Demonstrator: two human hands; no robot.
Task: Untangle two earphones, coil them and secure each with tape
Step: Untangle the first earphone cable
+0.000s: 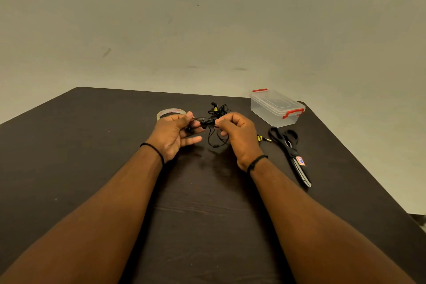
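Note:
Black earphone cords [213, 132] hang in loops between my two hands above the dark table [92, 168]. My left hand [174, 135] pinches one end of the cord, with an earbud against its fingers. My right hand [239, 134] pinches the cord a short way to the right. A second tangle of black earphones [219, 109] lies on the table just behind my hands. A gold jack plug [265, 139] pokes out to the right of my right hand. A roll of clear tape [170, 113] lies flat behind my left hand.
Black scissors [290, 152] lie at the right, blades pointing toward me. A clear plastic box with red clips [276, 108] stands at the table's far right corner. A bare wall rises behind the table.

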